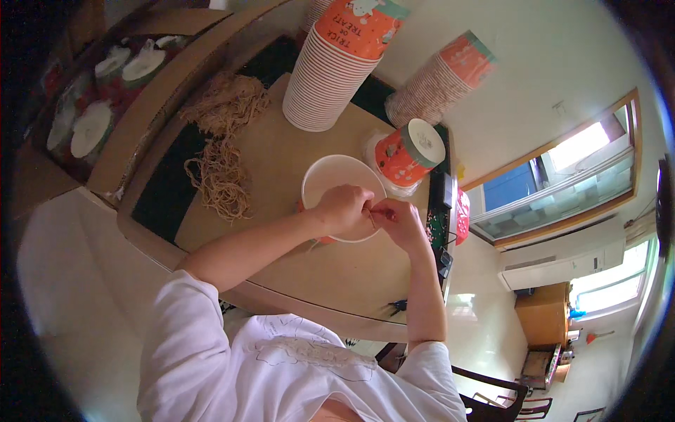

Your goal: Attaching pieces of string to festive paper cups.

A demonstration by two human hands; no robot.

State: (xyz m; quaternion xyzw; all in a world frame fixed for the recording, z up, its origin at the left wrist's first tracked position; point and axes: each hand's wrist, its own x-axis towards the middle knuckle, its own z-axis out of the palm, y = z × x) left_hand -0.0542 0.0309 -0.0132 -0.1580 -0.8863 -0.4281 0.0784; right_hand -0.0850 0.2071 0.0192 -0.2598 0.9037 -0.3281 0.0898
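A white-lined paper bucket stands in front of me on the table, its open mouth facing up and bits of an orange outside showing. Over its right side, my left hand and my right hand meet with fingertips pinched close together. Between them shows a short piece of thin tan cord; most of it is hidden by the fingers. Left of the bucket lies a loose tangle of tan cords, with a thicker bundle of them behind.
A tall stack of orange printed paper buckets rises at the back, with another stack to its right. An upside-down orange bucket stands beyond my right hand. A cardboard box holding more buckets borders the left. Small black items lie near the front edge.
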